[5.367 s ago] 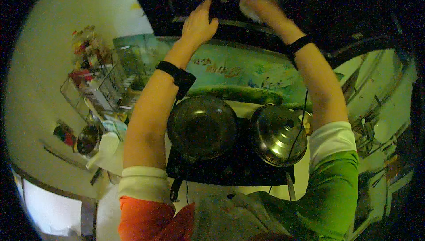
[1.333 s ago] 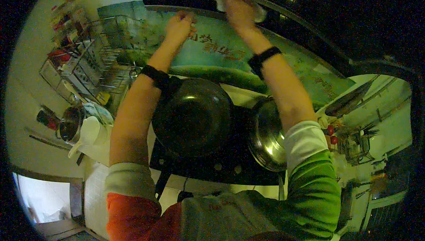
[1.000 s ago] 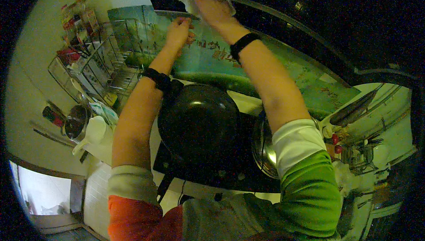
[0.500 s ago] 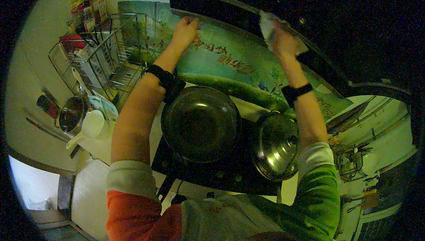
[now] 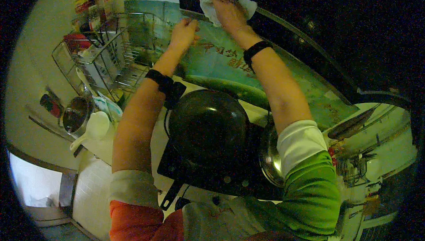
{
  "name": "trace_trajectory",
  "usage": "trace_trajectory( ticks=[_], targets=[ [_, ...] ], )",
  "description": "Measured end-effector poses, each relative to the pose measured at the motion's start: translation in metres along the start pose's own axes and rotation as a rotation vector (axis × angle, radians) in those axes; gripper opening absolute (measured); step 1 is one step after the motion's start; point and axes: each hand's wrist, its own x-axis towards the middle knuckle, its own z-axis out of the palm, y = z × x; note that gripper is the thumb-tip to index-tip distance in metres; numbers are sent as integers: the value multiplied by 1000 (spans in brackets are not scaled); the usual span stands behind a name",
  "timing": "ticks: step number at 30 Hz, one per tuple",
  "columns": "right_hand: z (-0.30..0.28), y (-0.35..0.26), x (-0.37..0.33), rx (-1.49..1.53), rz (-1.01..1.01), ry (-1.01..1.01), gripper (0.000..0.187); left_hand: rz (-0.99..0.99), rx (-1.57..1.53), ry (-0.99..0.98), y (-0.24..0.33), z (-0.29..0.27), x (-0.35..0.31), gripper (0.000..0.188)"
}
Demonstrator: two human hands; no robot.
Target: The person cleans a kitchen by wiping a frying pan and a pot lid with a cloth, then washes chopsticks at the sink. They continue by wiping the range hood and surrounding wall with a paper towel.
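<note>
A crumpled white cloth (image 5: 248, 7) is gripped in my right hand (image 5: 228, 16), its fingers pressing it against the dark range hood (image 5: 305, 24) near the hood's lower left end. Just below and left of it, my left hand (image 5: 183, 34) is raised in front of the green printed backsplash (image 5: 256, 64), close to the hood's edge. Its fingers are curled, and whatever they may hold is hidden. Both wrists wear black bands. Beneath my arms, a dark wok (image 5: 208, 128) sits on the black stove (image 5: 199, 179), its handle toward me.
On the right of the stove is a shiny metal lid (image 5: 272, 163), partly behind my right arm. A wire rack (image 5: 117, 59) with packages and utensils stands at the left. Nearer are a white dipper (image 5: 96, 127) and a pot (image 5: 75, 115). More utensils hang in a holder (image 5: 358, 168) at the right.
My right hand has carried the cloth left and upward along the hood, closer to my left hand. My left hand stays almost in place. The view has shifted slightly.
</note>
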Motion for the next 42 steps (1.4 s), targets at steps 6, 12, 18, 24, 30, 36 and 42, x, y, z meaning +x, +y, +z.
trace_trajectory(
  ticks=[6,12,18,24,30,36,42],
  targets=[
    [-43,40,-51,-117,-2,-26,46,4,71,-38,-12,17,-5,38],
    [-92,69,-111,-129,204,-140,47,-13,42,-120,-5,54,-21,35],
    [-164,132,-189,-194,269,-45,31,78,78,-208,20,102,-52,31],
    [-239,189,-274,-341,629,-170,24,80,110,-211,36,120,-74,33],
    [-268,238,-330,-527,761,-71,20,74,80,-223,41,112,-75,34],
    [-132,201,-253,-296,464,-79,19,25,78,-257,45,129,-79,31],
    [-155,140,-203,-145,169,150,43,-36,115,-328,52,149,-92,30]
  ],
)
